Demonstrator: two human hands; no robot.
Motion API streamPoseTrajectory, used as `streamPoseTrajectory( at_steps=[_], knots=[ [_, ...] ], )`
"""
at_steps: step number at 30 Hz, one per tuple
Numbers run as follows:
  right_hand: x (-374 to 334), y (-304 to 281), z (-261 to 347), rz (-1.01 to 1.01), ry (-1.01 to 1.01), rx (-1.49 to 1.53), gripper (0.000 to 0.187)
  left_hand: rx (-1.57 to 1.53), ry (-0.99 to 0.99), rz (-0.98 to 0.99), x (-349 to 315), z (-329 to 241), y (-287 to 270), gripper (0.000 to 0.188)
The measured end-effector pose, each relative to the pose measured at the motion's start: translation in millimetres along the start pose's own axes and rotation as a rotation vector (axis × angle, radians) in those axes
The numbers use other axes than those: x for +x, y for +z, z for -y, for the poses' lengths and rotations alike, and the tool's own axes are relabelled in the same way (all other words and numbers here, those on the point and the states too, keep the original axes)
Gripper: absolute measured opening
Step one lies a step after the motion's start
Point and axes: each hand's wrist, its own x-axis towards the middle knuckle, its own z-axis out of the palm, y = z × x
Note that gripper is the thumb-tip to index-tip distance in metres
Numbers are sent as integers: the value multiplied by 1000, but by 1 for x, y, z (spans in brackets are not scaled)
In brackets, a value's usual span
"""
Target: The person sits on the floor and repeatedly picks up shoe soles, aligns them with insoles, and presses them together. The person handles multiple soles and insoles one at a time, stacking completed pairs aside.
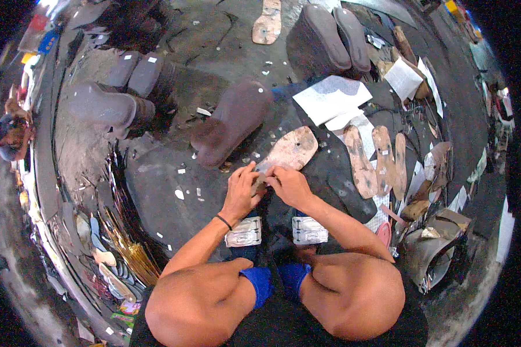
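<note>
Both hands (242, 186) are fiddling with one tiny bit, so it's looking mid-job to me.
Left and right fingertips are pinching a small greyish piece (261, 180), too blurry to ID. A tan insole (298, 147) is lying just beyond the fingers, and a dark sole (234, 121) is sitting past them, slightly left, showing a white dot. Two dark soles (142, 78) farther left of the fingers are wearing white tags. I'm guessing the pinched piece is unfinished, but I'm not seeing how much is left overall.

Left hand (241, 187) and right hand (288, 184) sit close together, fingers (278, 172) bent.
</note>
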Motion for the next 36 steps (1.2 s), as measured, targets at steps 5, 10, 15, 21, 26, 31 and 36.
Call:
streamPoseTrajectory(
  at_steps=[5,10,15,21,26,31,36],
  knots=[
    [7,-37,31,-233,71,244,15,65,81,-186,26,-3,-47,69],
    [11,-65,45,-301,56,292,15,182,15,-289,45,14,-84,92],
    [-1,-77,25,-384,143,270,12,49,129,-122,68,-16,-83,94],
    [-6,-76,22,-356,93,241,14,63,-593,388,160,71,-111,163],
    [-14,-80,11,-370,199,295,14,326,-415,66,123,-11,-72,137],
    [-8,-79,19,-386,79,219,15,190,-313,-42,99,-30,-51,114],
    [-6,-103,28,-433,73,208,18,-151,-70,-411,83,-42,-83,108]
  ],
)
